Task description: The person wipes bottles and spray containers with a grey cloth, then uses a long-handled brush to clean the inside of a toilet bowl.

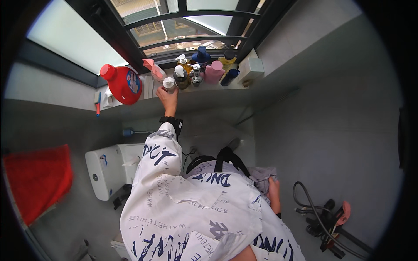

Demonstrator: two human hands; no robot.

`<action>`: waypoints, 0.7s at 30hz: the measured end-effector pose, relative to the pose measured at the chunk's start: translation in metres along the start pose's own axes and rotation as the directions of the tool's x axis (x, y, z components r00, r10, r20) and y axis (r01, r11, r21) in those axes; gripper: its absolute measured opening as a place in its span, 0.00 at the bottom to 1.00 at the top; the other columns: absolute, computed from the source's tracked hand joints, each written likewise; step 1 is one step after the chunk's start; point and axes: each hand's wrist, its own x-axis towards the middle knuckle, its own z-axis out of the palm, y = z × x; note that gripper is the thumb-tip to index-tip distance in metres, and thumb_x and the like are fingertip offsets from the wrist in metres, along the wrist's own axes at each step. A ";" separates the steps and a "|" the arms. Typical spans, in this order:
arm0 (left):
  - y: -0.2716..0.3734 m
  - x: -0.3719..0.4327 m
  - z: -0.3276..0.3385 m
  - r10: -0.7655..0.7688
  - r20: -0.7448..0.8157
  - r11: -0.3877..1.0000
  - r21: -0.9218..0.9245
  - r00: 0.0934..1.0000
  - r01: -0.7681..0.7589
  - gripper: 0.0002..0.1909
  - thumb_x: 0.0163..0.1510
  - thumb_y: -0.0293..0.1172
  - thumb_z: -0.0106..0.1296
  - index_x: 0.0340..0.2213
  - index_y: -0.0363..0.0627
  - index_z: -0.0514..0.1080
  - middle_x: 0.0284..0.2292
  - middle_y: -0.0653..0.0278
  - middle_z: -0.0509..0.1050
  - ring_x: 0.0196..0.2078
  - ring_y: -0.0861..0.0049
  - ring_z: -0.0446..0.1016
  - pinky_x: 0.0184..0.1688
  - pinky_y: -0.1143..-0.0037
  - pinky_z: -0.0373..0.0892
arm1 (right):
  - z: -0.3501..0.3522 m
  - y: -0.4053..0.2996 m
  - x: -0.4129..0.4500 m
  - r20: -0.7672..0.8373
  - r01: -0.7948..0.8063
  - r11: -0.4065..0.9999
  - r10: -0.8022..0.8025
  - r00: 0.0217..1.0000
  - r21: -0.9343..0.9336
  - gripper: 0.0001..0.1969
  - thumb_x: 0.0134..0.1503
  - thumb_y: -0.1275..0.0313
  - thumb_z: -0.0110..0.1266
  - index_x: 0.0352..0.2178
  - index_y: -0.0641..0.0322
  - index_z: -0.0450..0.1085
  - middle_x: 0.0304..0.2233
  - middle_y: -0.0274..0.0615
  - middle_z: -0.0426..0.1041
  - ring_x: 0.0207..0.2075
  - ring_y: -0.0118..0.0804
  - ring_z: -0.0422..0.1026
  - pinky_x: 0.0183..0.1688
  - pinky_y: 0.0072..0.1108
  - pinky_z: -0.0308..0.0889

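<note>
My left hand point(168, 99) is stretched out to the window ledge, its fingers around the lower part of a small bottle with a white cap point(168, 83). Beside that bottle stand a dark pump bottle with a white top point(181, 77), a silver-topped bottle point(196, 75) and a pink bottle point(214, 72). To its left are a pink and white soft pack point(154, 70) and a large red detergent jug point(121, 84). Low at my right side, my right hand point(274, 192) grips a crumpled greyish cloth point(264, 177); part of that hand is hidden by the cloth.
A brush point(97, 103) lies at the ledge's left end, a white box point(250, 69) at its right. Below left is a white toilet point(103, 173), with a red cloth point(39, 182) hanging further left. A hose point(307, 192) and fittings are on the right wall. Barred window ahead.
</note>
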 end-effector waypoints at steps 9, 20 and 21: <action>-0.035 0.014 0.017 -0.066 0.010 0.974 -0.215 0.998 0.066 0.22 0.41 0.33 0.64 0.36 0.37 0.68 0.34 0.56 0.70 0.36 0.67 0.71 0.40 0.71 0.68 | 0.004 -0.011 -0.007 0.028 -0.002 0.996 0.004 1.000 -0.086 0.20 0.53 0.71 0.52 0.46 0.72 0.64 0.44 0.45 0.70 0.44 0.37 0.69 0.46 0.25 0.63; -0.031 0.014 0.027 -0.298 0.134 0.884 -0.333 0.945 0.326 0.15 0.49 0.31 0.59 0.37 0.35 0.73 0.35 0.59 0.76 0.37 0.78 0.75 0.40 0.78 0.69 | -0.012 0.014 -0.010 -0.015 -0.082 0.991 0.081 0.997 -0.104 0.24 0.54 0.68 0.51 0.50 0.73 0.62 0.49 0.47 0.67 0.49 0.39 0.66 0.49 0.27 0.61; -0.032 0.015 0.028 -0.301 0.171 0.851 -0.397 0.938 0.345 0.15 0.50 0.31 0.57 0.38 0.35 0.73 0.37 0.60 0.76 0.38 0.77 0.74 0.42 0.78 0.68 | -0.010 0.015 -0.011 0.000 -0.071 0.993 0.071 0.997 -0.093 0.24 0.54 0.68 0.50 0.50 0.73 0.62 0.49 0.47 0.67 0.49 0.40 0.66 0.49 0.27 0.61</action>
